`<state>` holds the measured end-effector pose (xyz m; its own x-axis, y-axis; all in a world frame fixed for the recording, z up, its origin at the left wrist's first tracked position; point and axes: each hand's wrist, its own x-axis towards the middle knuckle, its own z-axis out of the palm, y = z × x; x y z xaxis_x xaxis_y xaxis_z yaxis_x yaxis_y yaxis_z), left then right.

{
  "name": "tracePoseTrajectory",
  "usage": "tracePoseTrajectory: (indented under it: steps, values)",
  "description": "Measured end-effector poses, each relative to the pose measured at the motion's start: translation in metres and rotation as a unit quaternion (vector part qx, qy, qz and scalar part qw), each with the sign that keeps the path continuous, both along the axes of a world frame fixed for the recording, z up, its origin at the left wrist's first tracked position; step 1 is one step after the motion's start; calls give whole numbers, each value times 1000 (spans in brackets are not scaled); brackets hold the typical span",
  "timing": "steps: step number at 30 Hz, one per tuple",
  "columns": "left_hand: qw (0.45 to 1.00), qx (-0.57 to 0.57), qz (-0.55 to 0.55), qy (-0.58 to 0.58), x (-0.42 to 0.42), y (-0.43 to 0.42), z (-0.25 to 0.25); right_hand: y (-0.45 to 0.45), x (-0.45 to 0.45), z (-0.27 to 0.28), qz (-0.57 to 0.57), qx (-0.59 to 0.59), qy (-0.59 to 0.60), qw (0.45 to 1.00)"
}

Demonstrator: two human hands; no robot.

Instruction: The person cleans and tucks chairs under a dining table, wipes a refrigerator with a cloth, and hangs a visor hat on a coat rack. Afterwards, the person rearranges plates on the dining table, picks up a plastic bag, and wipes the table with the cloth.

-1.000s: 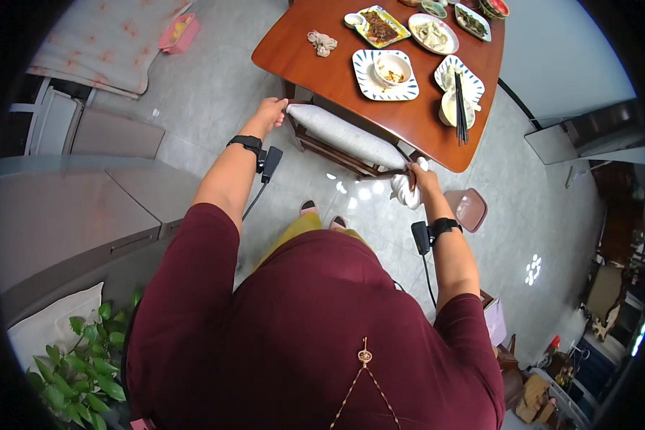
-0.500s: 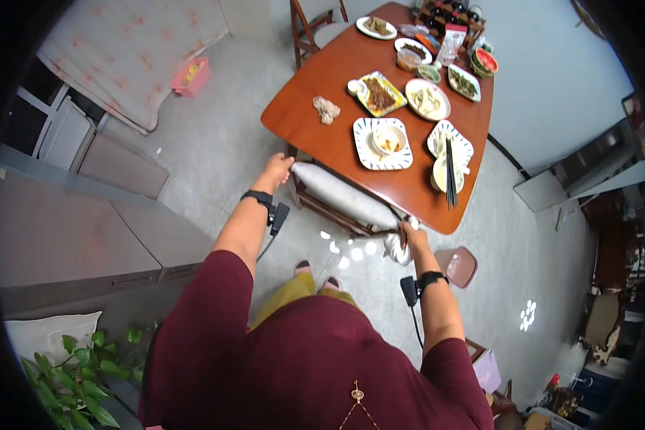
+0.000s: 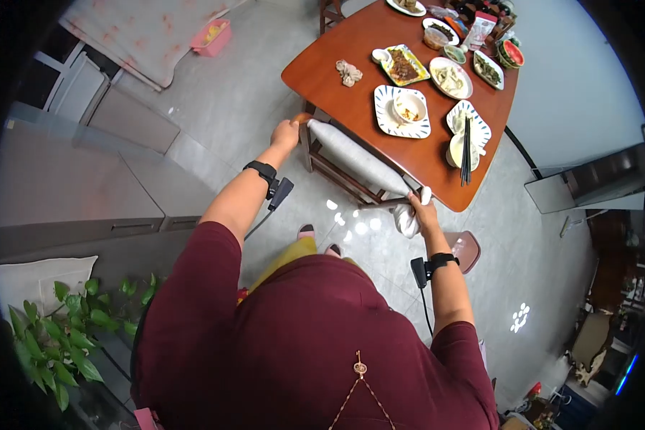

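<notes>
A wooden chair with a light grey cushion or cover (image 3: 358,159) stands against the near side of the brown dining table (image 3: 330,54). My left hand (image 3: 285,134) is closed around the wooden end at the chair's left. At the opposite end, my right hand (image 3: 423,210) grips the chair's dark wooden part. A bunched white cloth (image 3: 407,221) hangs beside that hand. Closest on the tabletop are a square plate with a bowl (image 3: 408,107) and a bowl with dark chopsticks (image 3: 466,150) across it.
Farther back sit several dishes of food, a halved watermelon (image 3: 511,53) and a crumpled cloth (image 3: 349,73). A pink bin (image 3: 462,251) stands on the floor right of the chair. Grey cabinets (image 3: 72,179) and a leafy plant (image 3: 68,330) are on my left.
The table and chair appear higher and slightly farther right in view. Both hands keep hold of the chair, and more of its wooden left end shows by my left hand.
</notes>
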<state>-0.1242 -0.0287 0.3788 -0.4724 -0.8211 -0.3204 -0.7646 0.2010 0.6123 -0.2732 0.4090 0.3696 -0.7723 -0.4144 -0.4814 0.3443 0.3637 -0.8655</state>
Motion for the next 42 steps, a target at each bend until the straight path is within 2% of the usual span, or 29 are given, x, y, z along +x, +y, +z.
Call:
tracePoseTrajectory:
  steps: [1,5,6,12,15,18,26,28,29,32,34,36,38,40,42]
  values:
    - [1000,0,-21,-6,3,9,13,2,-3,2,18,1,-31,999]
    - [994,110,27,-7,-9,37,66,3,-6,-30,-33,82,28,996]
    - [986,158,56,-3,-11,39,66,5,-8,-30,-25,93,30,995]
    - [986,154,64,8,-18,32,66,-2,-21,-40,-11,115,65,991]
    - [985,154,80,23,-22,29,54,-4,-23,-20,18,157,34,987]
    - [983,165,81,29,-29,29,53,-6,-23,4,26,149,-6,989]
    - [985,135,102,34,-29,21,60,-23,-23,-39,-3,159,41,986]
    - [984,137,108,30,-24,17,56,-25,-13,-16,0,176,56,983]
    - [985,145,93,24,-22,15,52,-25,-8,0,11,137,19,990]
    - [983,163,68,46,-10,21,54,-24,0,4,-7,127,4,992]
    - [973,158,127,111,3,34,63,-22,4,-7,11,101,7,995]
    - [972,157,125,121,28,43,61,-18,5,-15,35,131,34,990]
    - [964,241,51,105,68,62,49,-6,9,-10,81,161,54,982]
    - [958,277,16,69,123,84,33,5,18,14,131,265,130,946]
    - [965,259,-22,-23,180,100,29,13,26,22,175,285,166,928]
